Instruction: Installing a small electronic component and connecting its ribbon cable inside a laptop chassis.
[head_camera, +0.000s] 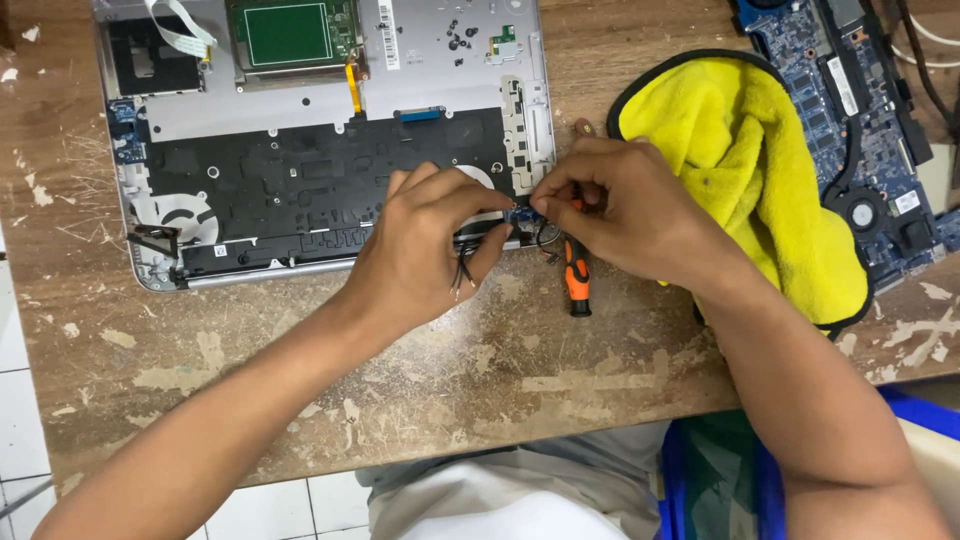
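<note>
Hands meet at the near right corner of the opened silver laptop chassis on the worn wooden table. Left hand pinches thin black wires; right hand is closed on an orange-and-black screwdriver. Yellow microfibre cloth lies just right.

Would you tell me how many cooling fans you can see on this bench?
2: one white fan in the opened laptop base's lower-left corner, one dark fan on the blue circuit board at right. Others may be hidden.

white label strip on laptop chassis
</note>
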